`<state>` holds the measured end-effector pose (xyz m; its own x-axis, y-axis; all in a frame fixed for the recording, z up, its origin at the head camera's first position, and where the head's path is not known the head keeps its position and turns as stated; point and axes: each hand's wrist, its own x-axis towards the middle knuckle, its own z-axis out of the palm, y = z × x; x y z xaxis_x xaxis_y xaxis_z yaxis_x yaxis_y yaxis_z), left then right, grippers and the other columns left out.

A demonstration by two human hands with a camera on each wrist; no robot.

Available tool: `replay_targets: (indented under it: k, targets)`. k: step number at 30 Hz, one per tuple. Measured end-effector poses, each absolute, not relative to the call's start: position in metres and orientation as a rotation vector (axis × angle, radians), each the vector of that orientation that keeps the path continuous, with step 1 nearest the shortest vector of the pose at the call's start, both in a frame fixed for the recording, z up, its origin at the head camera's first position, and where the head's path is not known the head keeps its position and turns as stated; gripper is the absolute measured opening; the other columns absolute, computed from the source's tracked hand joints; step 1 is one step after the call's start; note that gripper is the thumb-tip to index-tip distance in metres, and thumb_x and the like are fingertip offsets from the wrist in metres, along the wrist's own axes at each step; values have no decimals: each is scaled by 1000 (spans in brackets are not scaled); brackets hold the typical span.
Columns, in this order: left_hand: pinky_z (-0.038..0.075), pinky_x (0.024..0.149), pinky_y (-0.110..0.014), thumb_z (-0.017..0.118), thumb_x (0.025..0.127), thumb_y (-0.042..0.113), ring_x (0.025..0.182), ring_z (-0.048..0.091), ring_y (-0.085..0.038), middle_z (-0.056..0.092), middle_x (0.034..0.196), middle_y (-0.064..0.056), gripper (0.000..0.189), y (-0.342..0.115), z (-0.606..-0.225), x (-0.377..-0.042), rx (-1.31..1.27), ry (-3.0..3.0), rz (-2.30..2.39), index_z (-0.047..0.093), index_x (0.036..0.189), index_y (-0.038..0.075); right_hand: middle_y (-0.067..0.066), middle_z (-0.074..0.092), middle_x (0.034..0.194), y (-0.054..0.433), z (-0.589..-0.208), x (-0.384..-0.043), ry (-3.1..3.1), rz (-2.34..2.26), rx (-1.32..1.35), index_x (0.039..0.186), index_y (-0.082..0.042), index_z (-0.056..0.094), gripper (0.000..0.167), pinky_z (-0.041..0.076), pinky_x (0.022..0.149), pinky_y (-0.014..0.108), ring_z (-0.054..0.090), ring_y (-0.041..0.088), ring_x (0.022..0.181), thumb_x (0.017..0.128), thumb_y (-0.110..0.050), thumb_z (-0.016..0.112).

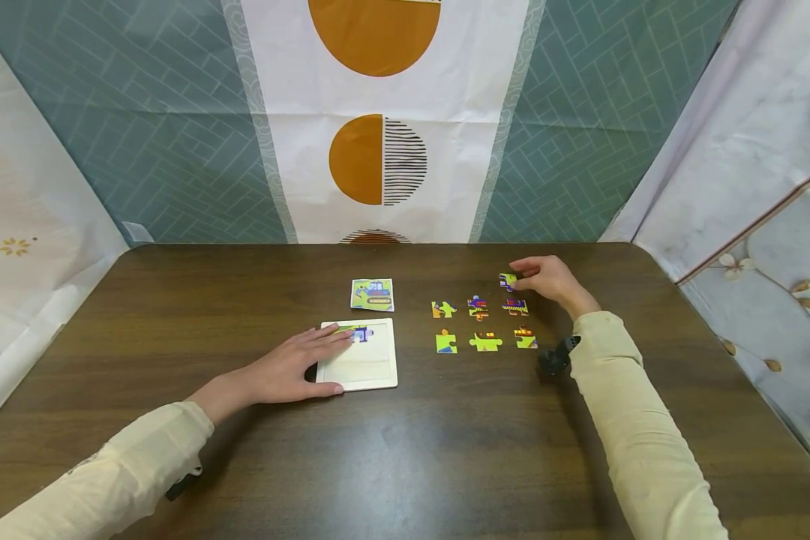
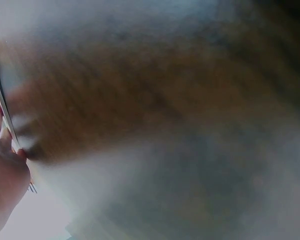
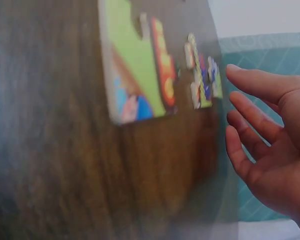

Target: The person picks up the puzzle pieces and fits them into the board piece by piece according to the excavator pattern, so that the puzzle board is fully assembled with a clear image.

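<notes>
Head view: full layout. Left hand (image 1: pixel 290 367) lies with fingers extended over the left side of a white puzzle tray (image 1: pixel 371 369); right hand (image 1: pixel 547 281) is at the rearmost loose puzzle piece (image 1: pixel 508 282). Right wrist view adds the palm side: fingers relaxed and apart, nothing gripped; fingertip contact with that piece cannot be told. Left wrist view catches only part of the left hand at the tray's edge; much is blurred.

Seven loose pieces sit right of the tray: one at the rear, two rows of three before it. Yellow-green ground, purple, red and orange parts. A purple-and-green section lies in the tray's upper part, partly under fingers. Picture card (image 1: pixel 373 295) just behind the tray.

Bench (image 1: pixel 378 465): far edge runs beyond the card; bare wood separates tray from loose pieces and extends widely in front.
</notes>
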<state>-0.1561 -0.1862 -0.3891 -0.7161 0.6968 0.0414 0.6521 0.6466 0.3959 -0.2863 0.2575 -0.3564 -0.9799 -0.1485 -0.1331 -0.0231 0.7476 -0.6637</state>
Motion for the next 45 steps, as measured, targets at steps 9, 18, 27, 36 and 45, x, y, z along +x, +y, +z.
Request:
replay_targets:
  k: [9,18,27,36,45]
  targets:
    - [19,113,-53,66,87,50,143,23,-30,38,152,-4,76,-185,-386,-156,1110,2741,599,42,147,9,26,50,134,266,-364,-289,2712,-1103,-123,135,4,52,51,35,105,50,45,39,121,89,-8,68]
    - [19,113,-53,66,87,50,143,23,-29,38,152,-4,76,-186,-388,-155,1113,2744,610,43,147,8,26,50,130,261,-362,-291,2717,-1022,-130,135,3,53,54,37,101,50,43,37,115,87,-14,71]
    - [18,113,-53,65,88,52,143,23,-29,37,152,-3,77,-186,-388,-156,1097,2737,603,41,148,9,26,51,122,258,-364,-296,2752,-883,-174,131,6,56,49,41,92,48,44,34,102,88,-13,70]
    - [18,113,-52,65,88,52,143,23,-29,38,152,-3,77,-186,-389,-156,1102,2737,596,42,147,9,27,54,122,256,-364,-295,2746,-893,-166,128,9,56,47,43,91,46,47,34,100,89,-14,69]
    - [19,113,-52,66,88,50,143,23,-29,38,152,-3,76,-186,-388,-157,1111,2736,600,43,146,8,27,55,125,251,-357,-293,2744,-927,-191,127,8,57,47,40,98,50,50,38,112,90,-19,68]
